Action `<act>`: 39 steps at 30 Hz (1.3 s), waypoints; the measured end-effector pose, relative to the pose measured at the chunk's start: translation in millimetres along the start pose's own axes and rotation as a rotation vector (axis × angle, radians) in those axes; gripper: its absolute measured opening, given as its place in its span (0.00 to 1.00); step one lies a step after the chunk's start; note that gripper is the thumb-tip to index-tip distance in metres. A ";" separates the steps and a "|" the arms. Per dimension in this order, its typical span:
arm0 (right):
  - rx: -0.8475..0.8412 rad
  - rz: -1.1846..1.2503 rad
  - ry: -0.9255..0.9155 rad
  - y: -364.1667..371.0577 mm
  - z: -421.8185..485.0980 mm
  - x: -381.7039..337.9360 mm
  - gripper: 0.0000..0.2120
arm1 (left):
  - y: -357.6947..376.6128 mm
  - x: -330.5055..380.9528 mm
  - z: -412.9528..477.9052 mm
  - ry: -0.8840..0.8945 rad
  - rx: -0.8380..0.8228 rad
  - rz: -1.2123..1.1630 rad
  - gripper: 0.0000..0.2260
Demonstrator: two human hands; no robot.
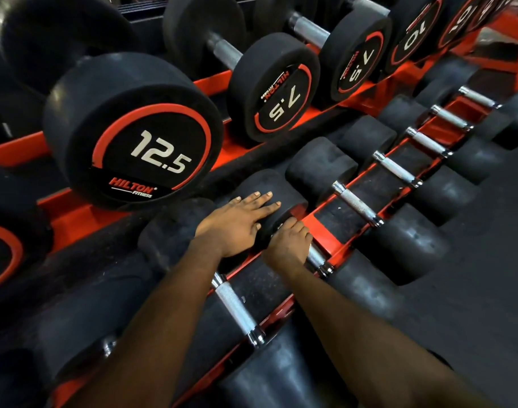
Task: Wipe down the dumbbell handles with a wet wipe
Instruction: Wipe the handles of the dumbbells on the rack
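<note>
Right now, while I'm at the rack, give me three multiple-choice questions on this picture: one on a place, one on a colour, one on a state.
1. Where does the left hand rest?
A. on a lower-row dumbbell head
B. on the 12.5 dumbbell
C. on the floor

2. What colour is the rack?
A. blue
B. red
C. yellow

3. How is the right hand?
A. flat and open
B. out of view
C. curled round a handle

Answers: 1 A, its straight fingers lie on the black head; 2 B, its rails show red; 3 C, its fingers wrap the steel bar.
</note>
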State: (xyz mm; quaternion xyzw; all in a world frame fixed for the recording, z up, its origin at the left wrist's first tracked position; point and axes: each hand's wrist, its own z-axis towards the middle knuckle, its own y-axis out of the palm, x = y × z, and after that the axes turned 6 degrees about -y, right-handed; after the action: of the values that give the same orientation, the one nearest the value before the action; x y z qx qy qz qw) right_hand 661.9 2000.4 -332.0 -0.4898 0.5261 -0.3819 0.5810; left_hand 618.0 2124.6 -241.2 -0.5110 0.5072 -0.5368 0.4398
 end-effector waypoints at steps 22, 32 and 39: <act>-0.068 -0.047 -0.191 -22.2 -17.9 46.6 0.15 | -5.4 2.4 -3.1 -0.028 -0.015 -0.030 0.28; -0.561 -0.365 -0.254 -63.2 35.8 76.3 0.15 | -7.9 4.7 -4.1 -0.037 -0.020 -0.019 0.28; -0.650 -0.125 -0.326 -95.7 5.9 61.1 0.21 | -10.2 6.3 -6.0 -0.044 -0.017 -0.038 0.28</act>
State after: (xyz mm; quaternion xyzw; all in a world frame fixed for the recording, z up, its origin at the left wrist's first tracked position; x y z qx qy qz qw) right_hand 684.1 1920.9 -253.8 -0.7344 0.4896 -0.1466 0.4466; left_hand 612.0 2119.9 -230.2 -0.5360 0.4923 -0.5291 0.4364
